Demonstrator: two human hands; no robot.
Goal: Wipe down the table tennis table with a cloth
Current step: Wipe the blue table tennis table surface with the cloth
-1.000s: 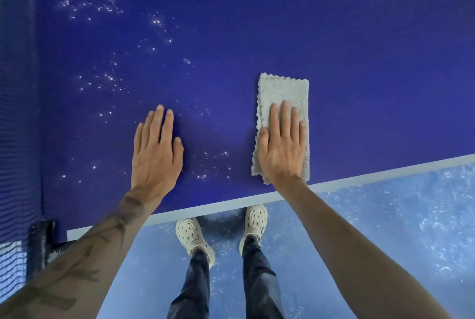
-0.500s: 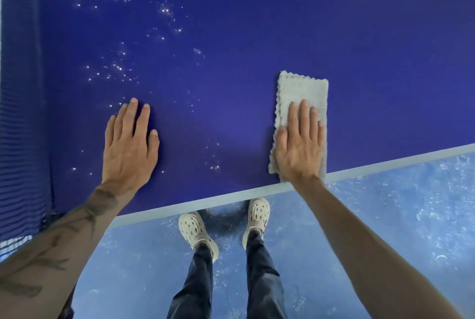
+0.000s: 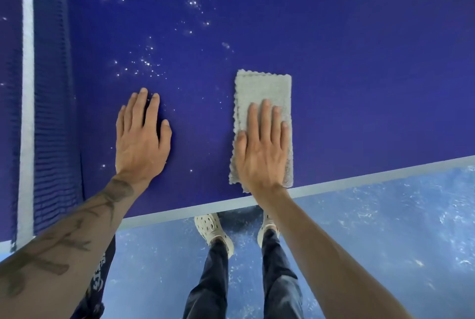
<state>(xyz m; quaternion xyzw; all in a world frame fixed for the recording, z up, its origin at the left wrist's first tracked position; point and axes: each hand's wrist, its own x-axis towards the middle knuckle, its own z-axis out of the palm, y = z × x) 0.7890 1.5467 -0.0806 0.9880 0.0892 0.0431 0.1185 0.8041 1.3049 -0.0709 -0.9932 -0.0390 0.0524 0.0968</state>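
Sliding cloth (image 3: 264, 87) left w/ right hand (image 3: 262, 154), nearer left hand (image 3: 141, 138).

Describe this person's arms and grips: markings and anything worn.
Both forearms are bare, with no sleeves in view. The left forearm carries dark tattoos, branching lines and patches from the wrist upward. The right forearm shows no markings. Neither the left grip nor the right grip wears a glove, ring or watch.

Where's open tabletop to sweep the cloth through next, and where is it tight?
Widest bare table lies right of the cloth and beyond it, bounded by the white edge line. A narrower strip runs between cloth and left hand. Tightest: left hand to net, with droplets beyond that hand.
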